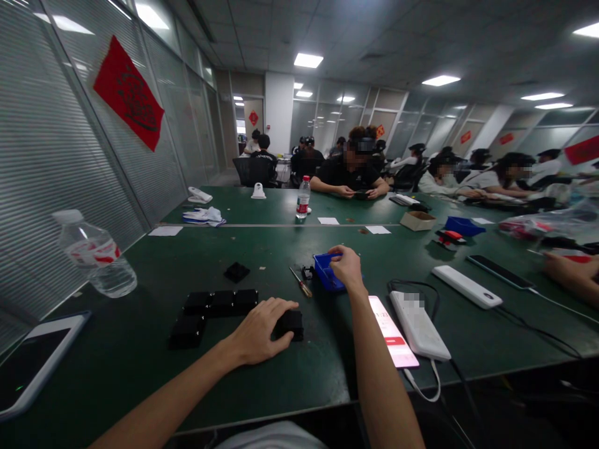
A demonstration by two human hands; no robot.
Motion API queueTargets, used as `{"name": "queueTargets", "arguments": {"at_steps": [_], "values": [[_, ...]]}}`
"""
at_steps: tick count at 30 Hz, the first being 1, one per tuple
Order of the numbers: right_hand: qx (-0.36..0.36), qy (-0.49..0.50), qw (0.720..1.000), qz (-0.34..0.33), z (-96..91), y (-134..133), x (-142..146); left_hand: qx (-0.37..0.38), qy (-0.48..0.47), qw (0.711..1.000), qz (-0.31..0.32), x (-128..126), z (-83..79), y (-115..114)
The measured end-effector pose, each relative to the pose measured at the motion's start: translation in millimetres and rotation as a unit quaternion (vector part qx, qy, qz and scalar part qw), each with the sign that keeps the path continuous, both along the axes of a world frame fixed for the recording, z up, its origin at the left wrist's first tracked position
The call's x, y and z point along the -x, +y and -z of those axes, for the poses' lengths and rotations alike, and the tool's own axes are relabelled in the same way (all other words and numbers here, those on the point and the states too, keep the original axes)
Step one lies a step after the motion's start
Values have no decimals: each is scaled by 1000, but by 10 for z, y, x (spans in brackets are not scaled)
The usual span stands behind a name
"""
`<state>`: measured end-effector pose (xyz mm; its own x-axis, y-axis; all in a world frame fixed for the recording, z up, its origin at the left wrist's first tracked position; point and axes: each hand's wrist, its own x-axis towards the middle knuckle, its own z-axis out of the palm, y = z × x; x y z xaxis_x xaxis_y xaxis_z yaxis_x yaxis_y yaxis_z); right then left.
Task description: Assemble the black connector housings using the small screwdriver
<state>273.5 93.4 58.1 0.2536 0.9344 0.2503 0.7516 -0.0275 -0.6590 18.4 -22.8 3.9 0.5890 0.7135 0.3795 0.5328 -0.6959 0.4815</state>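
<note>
My left hand (pixel 262 329) rests on the green table with its thumb and fingers around a small black box (pixel 292 324). My right hand (pixel 347 267) is over a small blue tray (pixel 324 274), its fingers bent together in a pinch; whatever they hold, if anything, is hidden. Just left of the tray lie a small black part (pixel 307 272) and a screwdriver (pixel 302 284) with a brownish handle. Several more black boxes (pixel 222 302) form an angled group left of my left hand. A separate flat black piece (pixel 236 271) lies behind them.
A water bottle (pixel 96 255) and a phone (pixel 40 362) are at the left. Right of my right arm lie a lit phone (pixel 393 333), a white power bank (pixel 420 324) and cables. Another bottle (pixel 302 198) stands farther back, before a seated person (pixel 353 168).
</note>
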Motion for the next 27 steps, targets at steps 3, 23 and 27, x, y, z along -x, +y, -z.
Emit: {"name": "queueTargets", "arguments": {"at_steps": [3,23,27], "values": [[-70,111,989,-62,-5,29,37,-8,-7,1000,-15,1,9,-7],[90,413,746,-514,68,-244,805,-131,-204,953,-181,19,55,98],[88,412,747,-514,93,-242,825,-132,-208,951,-188,16,47,95]]}}
